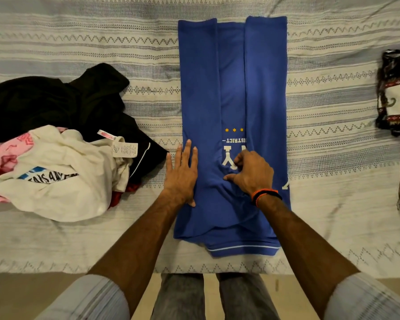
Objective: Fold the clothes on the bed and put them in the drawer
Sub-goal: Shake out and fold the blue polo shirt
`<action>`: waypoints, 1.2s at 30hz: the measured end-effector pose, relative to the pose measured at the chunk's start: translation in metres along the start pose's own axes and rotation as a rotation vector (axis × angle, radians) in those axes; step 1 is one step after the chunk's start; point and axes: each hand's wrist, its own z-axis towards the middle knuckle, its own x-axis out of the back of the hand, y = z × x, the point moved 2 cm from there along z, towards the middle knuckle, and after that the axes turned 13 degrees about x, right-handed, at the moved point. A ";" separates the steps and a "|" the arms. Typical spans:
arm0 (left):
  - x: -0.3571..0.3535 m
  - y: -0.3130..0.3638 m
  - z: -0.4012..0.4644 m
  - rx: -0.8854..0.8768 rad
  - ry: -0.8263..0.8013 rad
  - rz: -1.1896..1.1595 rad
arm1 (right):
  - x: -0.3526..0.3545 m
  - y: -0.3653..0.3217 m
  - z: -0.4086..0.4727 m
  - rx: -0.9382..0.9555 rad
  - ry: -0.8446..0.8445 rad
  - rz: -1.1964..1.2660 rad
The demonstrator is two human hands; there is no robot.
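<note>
The shirt point(231, 112) runs lengthwise away from both hands; left hand point(183, 174) presses flat, right hand point(252, 174) pinches its near middle.

Matt blue knit shirt point(201, 88) on coarse woven cotton bedspread point(79, 35)

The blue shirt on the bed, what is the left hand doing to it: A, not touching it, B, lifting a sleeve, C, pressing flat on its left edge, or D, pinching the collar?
C: the left hand lies flat with straight fingers on the blue shirt along its left edge.
</note>
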 end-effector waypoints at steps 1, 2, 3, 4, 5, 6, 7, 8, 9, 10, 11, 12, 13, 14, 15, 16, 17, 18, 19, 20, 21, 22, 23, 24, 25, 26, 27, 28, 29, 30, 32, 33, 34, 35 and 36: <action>0.004 -0.001 0.001 -0.003 0.005 -0.014 | 0.003 -0.002 0.002 0.023 -0.008 0.005; 0.008 -0.001 0.001 -0.003 0.012 -0.034 | 0.005 -0.003 0.004 0.036 -0.017 0.016; 0.015 -0.002 0.003 -0.003 0.025 -0.058 | 0.009 -0.004 0.007 0.044 -0.014 0.039; 0.022 -0.003 0.005 -0.003 0.039 -0.089 | 0.013 -0.005 0.009 0.051 -0.002 0.070; 0.028 -0.004 0.007 -0.001 0.052 -0.126 | 0.016 -0.006 0.013 0.060 0.018 0.100; 0.037 -0.004 0.010 -0.003 0.070 -0.165 | 0.022 -0.006 0.017 0.069 0.038 0.121; 0.043 -0.005 0.013 -0.001 0.082 -0.200 | 0.025 -0.007 0.021 0.077 0.048 0.135; 0.052 -0.005 0.017 -0.002 0.097 -0.232 | 0.031 -0.008 0.027 0.085 0.054 0.145; 0.059 -0.005 0.021 -0.002 0.101 -0.263 | 0.035 -0.010 0.032 0.093 0.052 0.157; 0.065 -0.005 0.025 0.001 0.095 -0.294 | 0.039 -0.011 0.038 0.100 0.050 0.169; 0.074 -0.004 0.030 0.005 0.091 -0.325 | 0.045 -0.012 0.045 0.106 0.052 0.178; 0.080 -0.003 0.035 0.012 0.086 -0.346 | 0.050 -0.013 0.051 0.109 0.052 0.180; 0.088 -0.002 0.041 0.015 0.089 -0.362 | 0.056 -0.014 0.059 0.115 0.058 0.180; 0.095 -0.001 0.047 0.017 0.092 -0.378 | 0.062 -0.015 0.066 0.118 0.062 0.184; 0.100 -0.001 0.054 0.022 0.096 -0.398 | 0.066 -0.015 0.073 0.115 0.068 0.191; 0.109 0.000 0.064 0.024 0.105 -0.423 | 0.074 -0.014 0.084 0.111 0.076 0.195; 0.114 0.000 0.070 0.031 0.105 -0.448 | 0.078 -0.013 0.089 0.107 0.081 0.198; 0.123 0.001 0.081 0.033 0.108 -0.480 | 0.085 -0.011 0.101 0.104 0.095 0.200; 0.129 0.002 0.089 0.039 0.104 -0.517 | 0.091 -0.009 0.109 0.101 0.106 0.206; 0.135 0.001 0.097 0.053 0.103 -0.560 | 0.097 -0.006 0.118 0.097 0.122 0.212; 0.143 0.002 0.109 0.068 0.110 -0.600 | 0.104 -0.003 0.131 0.088 0.141 0.218; 0.149 0.001 0.117 0.086 0.117 -0.632 | 0.109 0.001 0.140 0.080 0.160 0.219; 0.158 0.001 0.129 0.101 0.127 -0.655 | 0.116 0.005 0.153 0.070 0.182 0.225; 0.163 0.000 0.139 0.115 0.138 -0.668 | 0.122 0.010 0.164 0.059 0.204 0.233; 0.171 0.000 0.153 0.128 0.152 -0.675 | 0.129 0.015 0.177 0.047 0.228 0.241; 0.178 -0.001 0.163 0.147 0.171 -0.688 | 0.136 0.019 0.189 0.038 0.251 0.248; 0.184 -0.003 0.173 0.172 0.195 -0.703 | 0.142 0.022 0.199 0.031 0.273 0.245; 0.192 -0.003 0.186 0.202 0.225 -0.722 | 0.149 0.027 0.214 0.027 0.295 0.231; 0.198 -0.005 0.196 0.235 0.257 -0.739 | 0.155 0.030 0.224 0.021 0.312 0.211; 0.205 -0.004 0.209 0.269 0.289 -0.758 | 0.161 0.035 0.238 0.011 0.324 0.191; 0.217 -0.006 0.226 0.360 0.336 -0.816 | 0.167 0.042 0.259 -0.015 0.336 0.166; 0.224 -0.007 0.238 0.415 0.344 -0.855 | 0.170 0.046 0.271 -0.033 0.342 0.159; 0.229 -0.009 0.247 0.467 0.351 -0.896 | 0.173 0.049 0.281 -0.047 0.356 0.155; 0.234 -0.011 0.259 0.498 0.348 -0.936 | 0.174 0.050 0.293 -0.064 0.373 0.158; 0.238 -0.013 0.265 0.506 0.343 -0.980 | 0.177 0.049 0.298 -0.079 0.396 0.165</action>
